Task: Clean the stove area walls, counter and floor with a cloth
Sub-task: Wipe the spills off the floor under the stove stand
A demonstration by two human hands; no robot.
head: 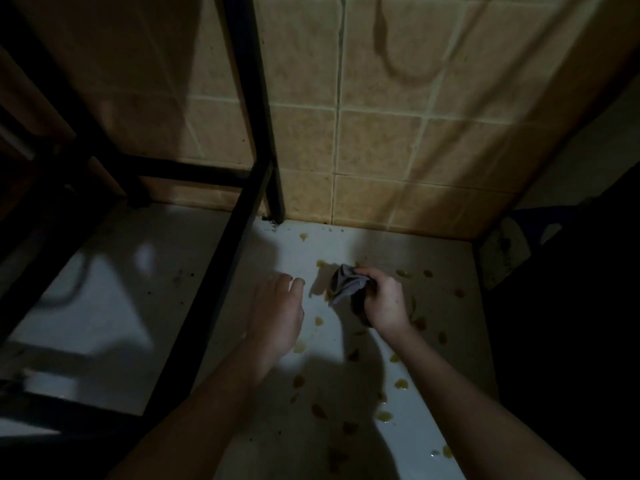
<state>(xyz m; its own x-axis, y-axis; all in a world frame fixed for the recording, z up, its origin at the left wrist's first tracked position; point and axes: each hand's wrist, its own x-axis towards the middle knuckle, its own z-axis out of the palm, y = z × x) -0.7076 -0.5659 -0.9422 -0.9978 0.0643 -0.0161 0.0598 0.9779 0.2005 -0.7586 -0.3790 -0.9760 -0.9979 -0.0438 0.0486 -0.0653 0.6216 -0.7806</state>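
Fingers of the right hand curled round a bunched grey cloth over the white floor; the left hand hung relaxed, fingers loose, just left of it. Floor wiping seemed underway; next, the cloth needed pressing onto yellow splatters near the tiled wall.

Dim, soft pic; light from above/behind (arm shadows on floor); edges black, wide-angle bend.

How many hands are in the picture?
2. The right hand grips a grey cloth over the spotted white surface. The left hand is just beside the cloth, holding nothing. None seems hidden.
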